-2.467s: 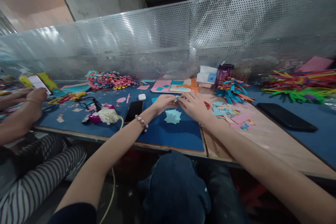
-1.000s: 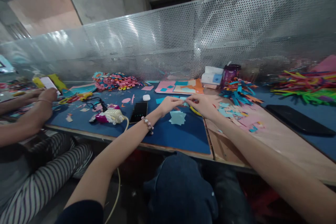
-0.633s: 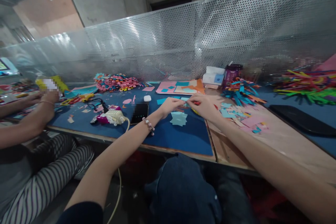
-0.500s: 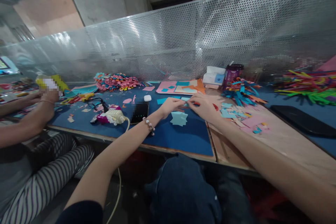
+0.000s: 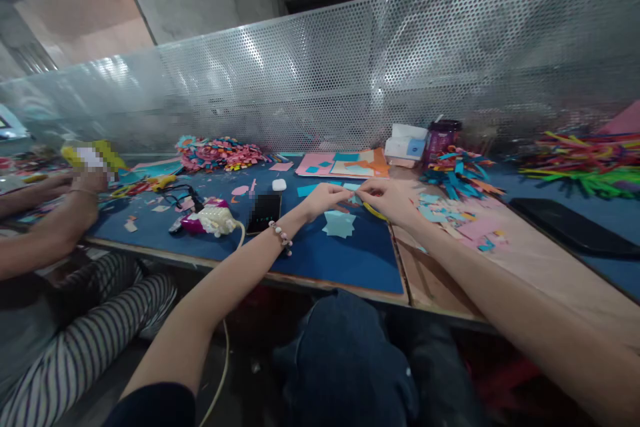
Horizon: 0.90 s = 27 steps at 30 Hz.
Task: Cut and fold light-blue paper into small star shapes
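Note:
My left hand [image 5: 325,199], with a beaded bracelet on its wrist, is closed in a pinch over the blue table mat. Facing it, my right hand [image 5: 383,199] also pinches, fingertips almost touching those of the left. A small light blue paper piece [image 5: 353,198] shows between them, partly covered by the fingers. Just below lies a light blue star-shaped paper stack [image 5: 339,223] with jagged edges. Under the right hand a curved yellow strip [image 5: 375,212] shows; what it belongs to is hidden.
Pink and orange sheets [image 5: 310,165] lie behind my hands. A phone [image 5: 264,213], a white case [image 5: 279,185] and a power strip [image 5: 213,221] are leftward. Rightward are paper scraps [image 5: 483,230], a tissue pack [image 5: 406,147] and a purple cup [image 5: 443,140]. A co-worker's hand [image 5: 93,180] works far left.
My fingertips have come closer together, and the right hand has shifted slightly left. The yellow strip now shows beneath it. The whole view has moved a little.

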### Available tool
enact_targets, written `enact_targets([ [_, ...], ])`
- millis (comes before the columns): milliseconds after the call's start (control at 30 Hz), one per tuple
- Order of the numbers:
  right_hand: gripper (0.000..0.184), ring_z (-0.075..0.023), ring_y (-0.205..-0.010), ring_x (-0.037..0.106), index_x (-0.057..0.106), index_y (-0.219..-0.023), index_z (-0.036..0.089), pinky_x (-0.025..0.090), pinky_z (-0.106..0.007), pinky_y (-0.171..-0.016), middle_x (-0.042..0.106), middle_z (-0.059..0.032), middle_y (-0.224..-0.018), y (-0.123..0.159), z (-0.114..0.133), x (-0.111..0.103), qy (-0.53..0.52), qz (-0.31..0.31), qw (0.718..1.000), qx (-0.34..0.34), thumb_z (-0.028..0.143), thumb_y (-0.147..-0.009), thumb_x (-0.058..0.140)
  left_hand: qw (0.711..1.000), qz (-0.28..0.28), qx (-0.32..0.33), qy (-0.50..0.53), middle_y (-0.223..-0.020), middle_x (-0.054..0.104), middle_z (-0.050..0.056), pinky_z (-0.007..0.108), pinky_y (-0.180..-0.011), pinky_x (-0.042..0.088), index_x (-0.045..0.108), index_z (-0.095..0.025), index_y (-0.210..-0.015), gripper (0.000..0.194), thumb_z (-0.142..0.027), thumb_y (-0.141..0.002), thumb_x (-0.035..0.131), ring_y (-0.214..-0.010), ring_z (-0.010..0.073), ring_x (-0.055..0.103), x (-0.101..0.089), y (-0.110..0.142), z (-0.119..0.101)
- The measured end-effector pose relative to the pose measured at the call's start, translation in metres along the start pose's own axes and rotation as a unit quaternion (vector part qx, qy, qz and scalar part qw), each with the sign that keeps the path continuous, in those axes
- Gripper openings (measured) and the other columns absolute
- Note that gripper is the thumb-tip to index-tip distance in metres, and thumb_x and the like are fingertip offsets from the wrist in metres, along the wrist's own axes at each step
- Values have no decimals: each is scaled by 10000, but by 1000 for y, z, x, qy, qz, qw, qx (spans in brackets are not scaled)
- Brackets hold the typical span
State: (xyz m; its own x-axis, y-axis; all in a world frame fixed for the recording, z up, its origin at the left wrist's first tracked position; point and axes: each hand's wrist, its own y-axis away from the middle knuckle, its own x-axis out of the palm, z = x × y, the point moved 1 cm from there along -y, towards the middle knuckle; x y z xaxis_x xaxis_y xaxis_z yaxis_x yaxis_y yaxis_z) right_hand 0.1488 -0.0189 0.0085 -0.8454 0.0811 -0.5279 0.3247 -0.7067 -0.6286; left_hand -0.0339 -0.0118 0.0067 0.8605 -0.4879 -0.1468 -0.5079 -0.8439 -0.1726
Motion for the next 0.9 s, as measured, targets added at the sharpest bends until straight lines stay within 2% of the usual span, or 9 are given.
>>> enact_targets([
  [200, 214, -152, -688, 576, 663, -717, 178, 424, -263, -615, 654, -28, -745, 0, 2, 0, -13, 3, 1000, 23, 343, -790, 548, 997, 53, 11, -49, -901, 707, 159, 370, -785, 516, 676, -83, -959, 459, -486, -742, 638, -880, 224, 666, 3, 3, -3],
  [433, 213, -149, -677, 572, 666, -739, 174, 422, -263, -610, 661, -33, -763, 0, 7, -3, -4, 12, 999, 47, 352, -786, 559, 992, 60, 37, -104, -923, 710, 166, 309, -713, 498, 679, -95, -981, 470, -509, -779, 582, -921, 231, 658, 2, 1, 0],
  [533, 186, -143, -665, 563, 654, -715, 174, 413, -260, -600, 649, -27, -739, 0, 5, -2, 8, 3, 999, 36, 321, -782, 561, 994, 65, 29, -82, -926, 708, 172, 308, -707, 497, 676, -89, -981, 455, -490, -789, 579, -900, 228, 663, 3, 1, -1],
  [767, 141, -149, -717, 568, 629, -694, 193, 421, -272, -656, 630, -17, -745, 2, 3, 2, 29, -18, 998, -44, 264, -783, 547, 998, 37, 23, -46, -884, 706, 169, 331, -734, 505, 677, -71, -911, 372, -411, -808, 566, -856, 220, 666, 5, -1, 1],
  [900, 143, -147, -692, 566, 629, -710, 193, 426, -273, -643, 628, -14, -731, 2, 4, 2, 25, -1, 999, -30, 275, -788, 542, 998, 35, 32, -52, -865, 705, 156, 339, -726, 512, 673, -77, -888, 347, -394, -814, 552, -832, 214, 667, 5, -1, 1],
])
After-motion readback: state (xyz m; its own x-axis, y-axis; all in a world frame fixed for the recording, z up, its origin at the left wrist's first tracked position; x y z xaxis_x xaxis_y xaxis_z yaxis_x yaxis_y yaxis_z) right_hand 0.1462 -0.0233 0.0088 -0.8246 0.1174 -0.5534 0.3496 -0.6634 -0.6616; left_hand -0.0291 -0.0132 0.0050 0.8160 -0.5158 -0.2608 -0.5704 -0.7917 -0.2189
